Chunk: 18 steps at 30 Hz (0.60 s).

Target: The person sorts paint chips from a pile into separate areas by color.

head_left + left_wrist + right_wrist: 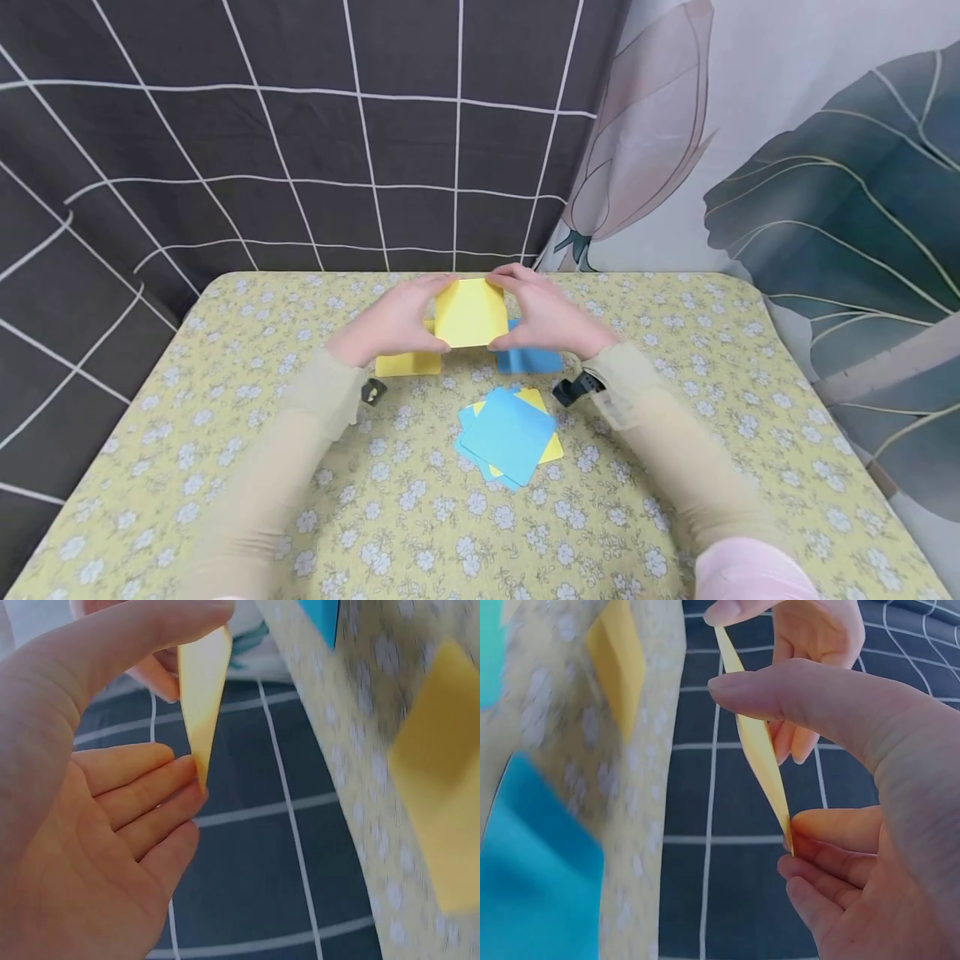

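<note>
Both hands hold one yellow card above the far half of the table. My left hand pinches its left side, thumb at the near edge and fingers at the far edge. On the right side my right hand pinches it the same way. In the left wrist view the card shows nearly edge-on between thumb and fingertips. Beneath the left hand a second yellow card lies on the cloth, partly hidden. A blue card lies below the right hand, also partly covered.
Nearer the person, a loose pile of blue cards and yellow cards lies fanned on the flowered tablecloth. Behind the table hangs a dark grid-patterned curtain; a flower-patterned curtain hangs at the right.
</note>
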Available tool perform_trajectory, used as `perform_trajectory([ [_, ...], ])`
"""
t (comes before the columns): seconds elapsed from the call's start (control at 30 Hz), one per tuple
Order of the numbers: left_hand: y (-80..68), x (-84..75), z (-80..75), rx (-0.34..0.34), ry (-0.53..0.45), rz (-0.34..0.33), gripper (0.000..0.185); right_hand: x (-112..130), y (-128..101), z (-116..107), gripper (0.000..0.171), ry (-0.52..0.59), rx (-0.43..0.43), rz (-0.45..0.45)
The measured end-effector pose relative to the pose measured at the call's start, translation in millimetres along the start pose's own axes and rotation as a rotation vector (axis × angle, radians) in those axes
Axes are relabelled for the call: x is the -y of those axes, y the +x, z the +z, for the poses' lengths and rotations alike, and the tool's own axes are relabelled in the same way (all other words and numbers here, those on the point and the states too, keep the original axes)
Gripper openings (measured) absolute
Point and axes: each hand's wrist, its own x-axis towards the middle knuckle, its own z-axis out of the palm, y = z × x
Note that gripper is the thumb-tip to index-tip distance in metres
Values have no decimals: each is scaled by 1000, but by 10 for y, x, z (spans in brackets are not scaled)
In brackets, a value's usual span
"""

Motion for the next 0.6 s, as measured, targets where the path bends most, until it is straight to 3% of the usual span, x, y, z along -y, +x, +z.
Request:
perform_trajectory([
  [0.17, -174, 157, -172, 8, 25, -49, 101, 145, 249, 172, 98, 66, 18, -30],
  [0.3, -303, 280, -220, 25, 65, -96, 102, 209, 417, 347, 98, 89, 43, -36],
  [0.47, -447, 417, -177, 71, 51, -157, 102, 263, 550, 585, 97, 83, 94, -57],
  [0.6, -519, 541, -48, 96, 6, -178, 102, 268, 578, 790, 98, 98, 139, -53],
])
